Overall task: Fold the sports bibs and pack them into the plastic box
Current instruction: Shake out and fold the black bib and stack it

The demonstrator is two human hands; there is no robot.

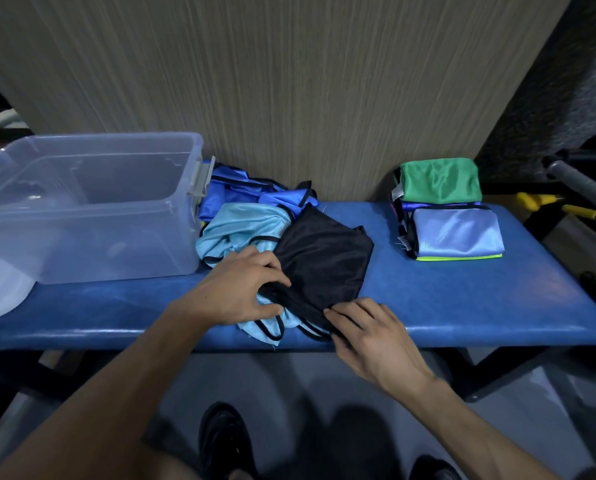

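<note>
Both hands were on the black bib [320, 261] near the lower middle of the frame. The left hand [235, 289] had its thumb and curled fingers closed around the bunched lower-left corner of the cloth, where the black-edged straps gathered. The right hand [365, 327] pinched the bib's bottom edge between thumb and fingertips at the front rim of the blue bench [462, 299].

From that double grip the black bib ran up and to the right, its long axis slanting toward the middle of the frame, and its upper part lay flat and free. It rested partly over a crumpled light blue bib [241, 226], with darker blue bibs [248, 190] heaped behind that against the wall. I judged the next fold would bring the held edge up along that slant, and both hands sat about equally near for it.

The clear plastic box [81, 206] stood at the left of the frame, touching the loose heap and closer to the left hand; no bibs showed inside it. Well apart at the right, a stack of folded bibs [449, 216] sat with a green one on top.
</note>
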